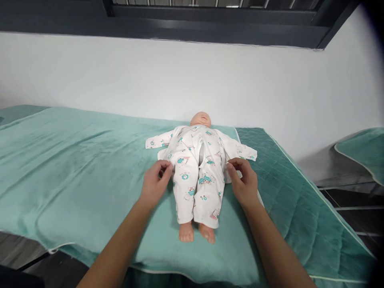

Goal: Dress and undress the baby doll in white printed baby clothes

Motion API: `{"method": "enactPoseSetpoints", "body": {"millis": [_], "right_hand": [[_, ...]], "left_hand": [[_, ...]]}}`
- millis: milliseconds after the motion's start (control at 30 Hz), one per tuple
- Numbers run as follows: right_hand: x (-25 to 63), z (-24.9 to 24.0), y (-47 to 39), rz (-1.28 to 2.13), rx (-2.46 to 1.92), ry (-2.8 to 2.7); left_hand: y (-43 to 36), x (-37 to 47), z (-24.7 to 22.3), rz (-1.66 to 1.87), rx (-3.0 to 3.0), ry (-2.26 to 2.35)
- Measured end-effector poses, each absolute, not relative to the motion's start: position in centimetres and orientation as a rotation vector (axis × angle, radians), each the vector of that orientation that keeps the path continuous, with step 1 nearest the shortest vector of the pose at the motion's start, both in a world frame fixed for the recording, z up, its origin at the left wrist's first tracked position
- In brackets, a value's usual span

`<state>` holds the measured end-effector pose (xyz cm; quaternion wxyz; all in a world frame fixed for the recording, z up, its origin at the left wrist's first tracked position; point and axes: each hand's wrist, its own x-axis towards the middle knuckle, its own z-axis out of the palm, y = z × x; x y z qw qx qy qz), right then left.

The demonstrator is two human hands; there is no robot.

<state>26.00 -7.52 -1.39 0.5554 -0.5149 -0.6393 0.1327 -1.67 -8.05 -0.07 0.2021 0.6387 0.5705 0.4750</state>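
A peach-coloured, smooth-headed baby doll lies face up on a mint-green plush blanket, wearing a white cloth outfit printed with teal and pink figures, while at either side of the doll's hips the left hand and the right hand each narrowly pinch the outfit's edge.

Light green blanket is spread across left and centre, wrinkled. Darker quilted pad, pale-edged, is partly overlapped by it on the right. White wall is topped by dark window frame; bars are seen at top. Far right: metal rails are seen below another green cloth. Grey floor is exposed lower left.
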Motion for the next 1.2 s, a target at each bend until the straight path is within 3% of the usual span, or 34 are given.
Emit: {"method": "enactPoseSetpoints", "body": {"millis": [200,367,567,800,967,1200], "right_hand": [[24.3,-1.7,-14.3,0.407,-1.041,-1.823],[21.7,0.5,-17.6,0.429,-1.056,-2.003],[19.2,3.3,-18.8,0.312,-1.286,-2.312],[17.4,2.8,-19.1,0.067,-1.354,-2.377],[17.6,2.3,-19.1,0.19,-1.267,-2.271],[17.7,5.7,-20.3,0.505,-1.081,-2.162]], "left_hand": [[-17.1,-2.2,-2.2,1.006,2.076,1.498],[-18.7,-1.5,-2.6,0.882,2.15,1.519],[-18.5,-0.3,-1.4,0.983,1.966,1.46],[-19.6,0.6,-0.5,1.142,1.719,1.321],[-20.3,0.2,-0.1,1.173,1.672,1.245],[-22.2,-1.0,0.9,1.235,1.64,1.368]]}}
